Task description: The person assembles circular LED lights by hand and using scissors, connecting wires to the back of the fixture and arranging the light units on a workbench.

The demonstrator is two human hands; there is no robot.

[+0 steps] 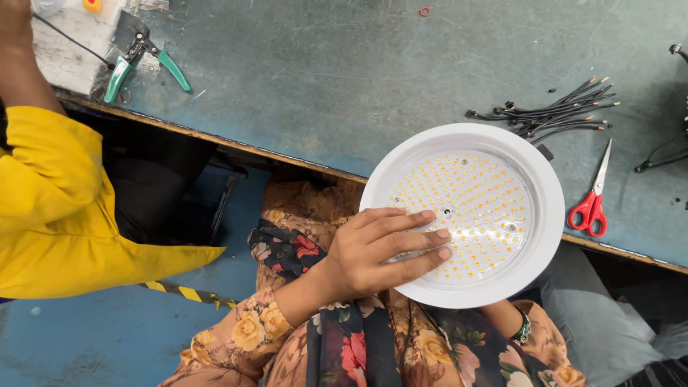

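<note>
The lamp (494, 215), a round white LED panel, sits over the lap at the bench (344, 79) edge. The left hand (373, 251) lies flat on it, fingers (412, 236) spread and unclenched; the right hand (502, 315) is mostly hidden beneath, probably supporting, grip unclear. Pressing lightly between the diodes would keep it level.

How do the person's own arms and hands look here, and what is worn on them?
The left hand is bare, with no glove or ring visible. Its arm wears a sleeve of tan fabric printed with yellow roses. The right hand is hidden behind the round white LED light panel; its wrist shows a green beaded bracelet and the same floral sleeve.
</note>
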